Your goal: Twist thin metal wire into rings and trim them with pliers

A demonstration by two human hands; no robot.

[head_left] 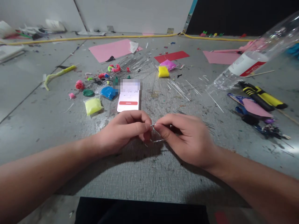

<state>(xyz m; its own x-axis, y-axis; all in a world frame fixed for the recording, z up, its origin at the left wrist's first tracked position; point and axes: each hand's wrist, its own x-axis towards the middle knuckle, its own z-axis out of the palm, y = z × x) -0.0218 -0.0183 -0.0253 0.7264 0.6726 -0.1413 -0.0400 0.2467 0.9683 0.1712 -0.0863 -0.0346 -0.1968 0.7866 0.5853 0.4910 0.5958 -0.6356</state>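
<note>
One thin wire [153,125], frame centre, is pinched by left hand [127,127] and right hand [188,135]; on the desk [149,179], one clear packet [101,109] holding pale-yellow material [92,106], left of centre, and a labelled clear bottle [249,63], upper right.

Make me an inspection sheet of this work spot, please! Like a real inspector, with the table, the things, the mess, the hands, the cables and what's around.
Surface: grey table, littered with small scraps.
Things in hand: thin silvery wire, pinched between the fingertips.
Clutter: phone, lime-yellow packet, blue packet, bright yellow packet, pink paper, red paper, loose wires, clear plastic bottle.
Hands: left hand and right hand meet at the wire.
Cables: yellow cord, probably a cable, along the back.
Surroundings: white panel and black panel behind.
</note>
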